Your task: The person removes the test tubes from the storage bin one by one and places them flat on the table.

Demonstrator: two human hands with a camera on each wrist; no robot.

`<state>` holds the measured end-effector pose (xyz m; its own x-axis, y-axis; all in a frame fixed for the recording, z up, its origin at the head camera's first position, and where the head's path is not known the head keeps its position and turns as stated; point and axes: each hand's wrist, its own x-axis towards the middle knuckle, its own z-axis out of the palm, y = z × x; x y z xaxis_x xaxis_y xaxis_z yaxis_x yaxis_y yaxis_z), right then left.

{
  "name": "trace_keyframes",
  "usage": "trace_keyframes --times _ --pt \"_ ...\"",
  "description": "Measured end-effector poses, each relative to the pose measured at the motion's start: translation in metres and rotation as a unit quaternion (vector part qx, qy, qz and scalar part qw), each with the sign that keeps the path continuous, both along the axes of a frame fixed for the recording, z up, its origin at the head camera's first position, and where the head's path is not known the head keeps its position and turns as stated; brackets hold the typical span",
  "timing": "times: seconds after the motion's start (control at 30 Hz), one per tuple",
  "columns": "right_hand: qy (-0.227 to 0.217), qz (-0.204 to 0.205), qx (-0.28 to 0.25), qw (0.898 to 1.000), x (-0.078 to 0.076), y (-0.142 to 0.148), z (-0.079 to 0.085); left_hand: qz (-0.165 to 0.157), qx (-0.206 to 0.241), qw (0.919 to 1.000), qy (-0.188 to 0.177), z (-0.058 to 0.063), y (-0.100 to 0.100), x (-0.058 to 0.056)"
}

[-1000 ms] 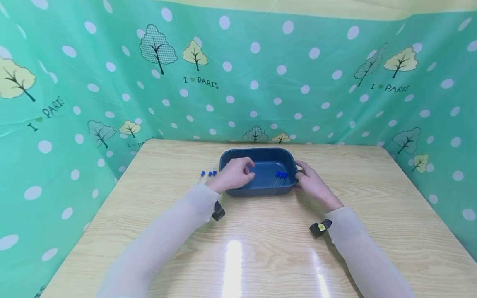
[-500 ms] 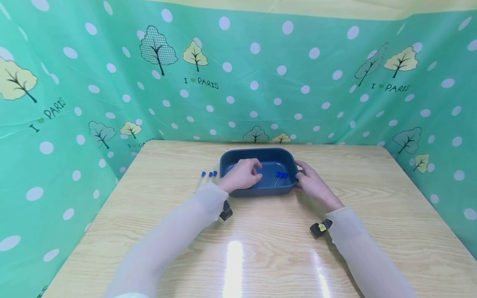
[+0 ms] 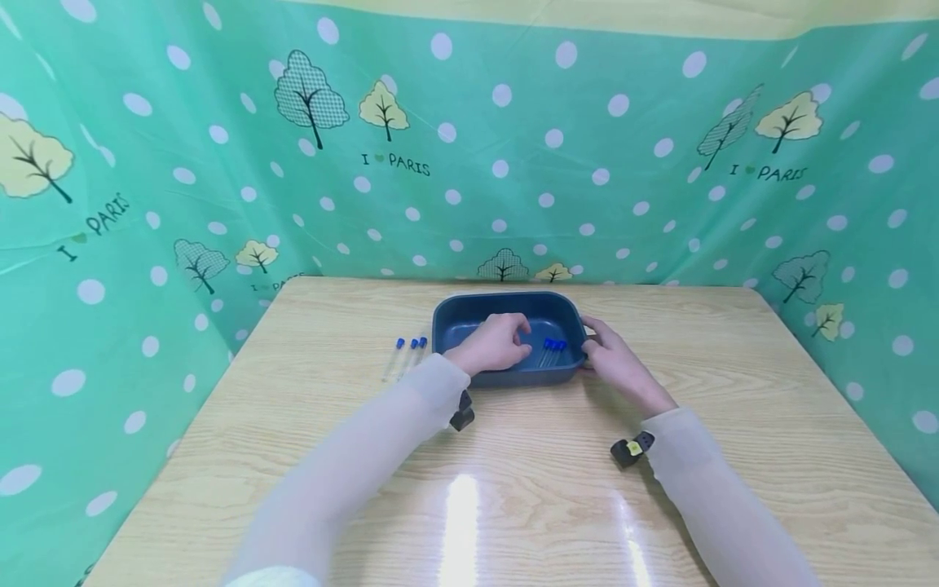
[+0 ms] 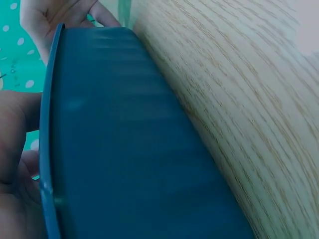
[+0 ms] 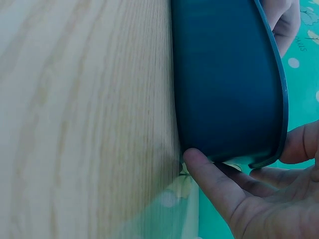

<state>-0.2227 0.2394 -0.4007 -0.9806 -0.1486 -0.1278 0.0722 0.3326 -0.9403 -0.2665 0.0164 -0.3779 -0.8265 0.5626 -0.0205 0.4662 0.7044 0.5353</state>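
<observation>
A dark blue rectangular bin [image 3: 524,378] stands on the table. Its right end is gripped by my right hand [image 3: 619,364], and the right wrist view shows the thumb [image 5: 301,144] at the rim with other fingers under the end. Over the bin's inside is my left hand [image 3: 493,342], fingers loosely bent, with nothing visible between them. Just right of it, blue-capped clear tubes [image 3: 554,345] lie in the bin. Three more blue-capped clear tubes [image 3: 414,344] lie side by side on the table, left of the bin. The bin's wall [image 4: 114,129] hides part of my left hand in its wrist view.
The wooden table [image 3: 543,497] has light glare near its front. Green dotted cloth [image 3: 513,163] hangs behind the table and along both sides. A small black camera is strapped at each wrist.
My left hand has moved rightward inside the bin, closer to the tubes there. The tubes on the table show more fully as the left arm shifts off them. My right hand stays put.
</observation>
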Motion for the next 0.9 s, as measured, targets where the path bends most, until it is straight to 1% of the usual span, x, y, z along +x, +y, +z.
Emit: trace_keyframes --times 0.1,0.27,0.37,0.43,0.53,0.67,0.73,0.9 --pt "-0.005 0.002 -0.005 1.000 0.002 -0.002 0.005 -0.005 -0.007 1.0000 -0.004 0.000 0.004 -0.001" --pt "-0.013 0.003 -0.003 1.000 0.011 -0.009 0.021 -0.011 -0.008 0.9999 -0.007 0.000 0.008 -0.001" --pt "-0.012 0.004 0.001 1.000 0.013 -0.011 0.024 -0.013 -0.006 0.9999 -0.008 -0.001 0.010 -0.002" --pt "-0.012 0.003 -0.001 1.000 0.012 -0.009 0.022 -0.013 -0.007 0.9999 -0.007 -0.003 0.011 -0.004" --pt "-0.008 0.003 -0.001 1.000 0.006 -0.005 0.012 -0.011 -0.014 0.9998 -0.005 -0.005 0.013 -0.005" --pt "0.001 0.000 0.006 1.000 0.000 -0.001 0.000 -0.005 -0.017 0.9997 -0.018 -0.006 0.015 -0.008" --pt "0.003 -0.001 0.007 1.000 -0.001 0.000 -0.001 -0.005 -0.017 0.9995 -0.025 -0.008 0.017 -0.010" --pt "0.002 -0.003 0.006 1.000 -0.001 0.000 0.000 -0.012 -0.023 0.9994 -0.023 -0.010 0.022 -0.014"
